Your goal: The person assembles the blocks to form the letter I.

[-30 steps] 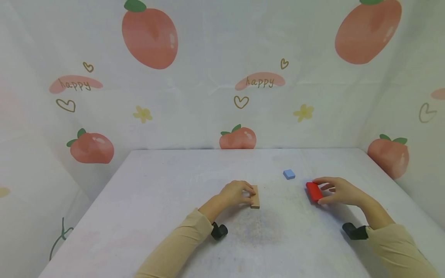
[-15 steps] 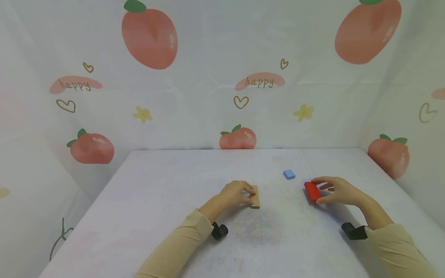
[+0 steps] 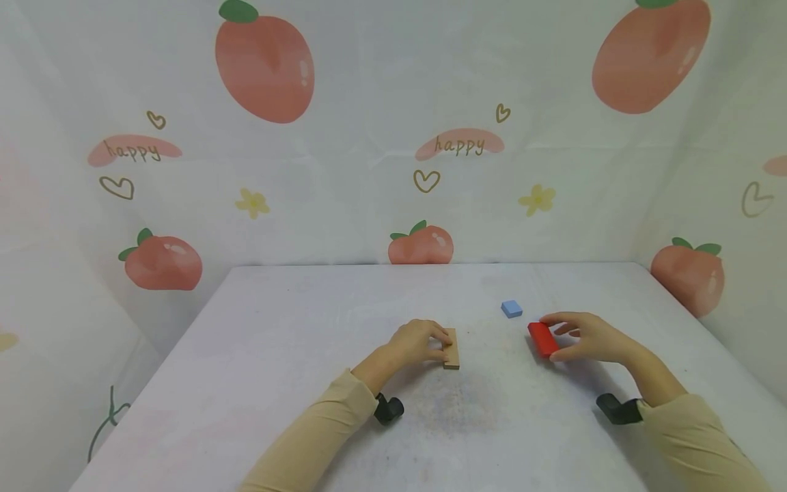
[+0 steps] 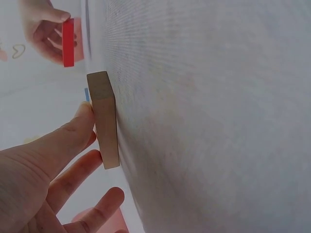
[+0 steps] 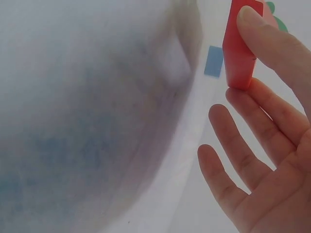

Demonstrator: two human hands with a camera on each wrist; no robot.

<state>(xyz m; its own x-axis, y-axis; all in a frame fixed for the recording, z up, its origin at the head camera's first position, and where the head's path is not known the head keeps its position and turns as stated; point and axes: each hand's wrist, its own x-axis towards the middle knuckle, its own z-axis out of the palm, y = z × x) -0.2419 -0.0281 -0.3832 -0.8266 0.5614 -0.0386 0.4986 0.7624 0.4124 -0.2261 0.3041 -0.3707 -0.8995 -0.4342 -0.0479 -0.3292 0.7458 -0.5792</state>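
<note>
Red block [image 5: 238, 68], partly hidden by thumb [image 5: 274, 46].

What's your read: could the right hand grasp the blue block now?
Probably not: the right hand pinches the red block, so that hand would likely need freeing first, though the blue block lies nearby.

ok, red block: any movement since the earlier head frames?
Yes: held in the right hand, the red block has shifted left in the head view, closer to the stationary blue block.
</note>
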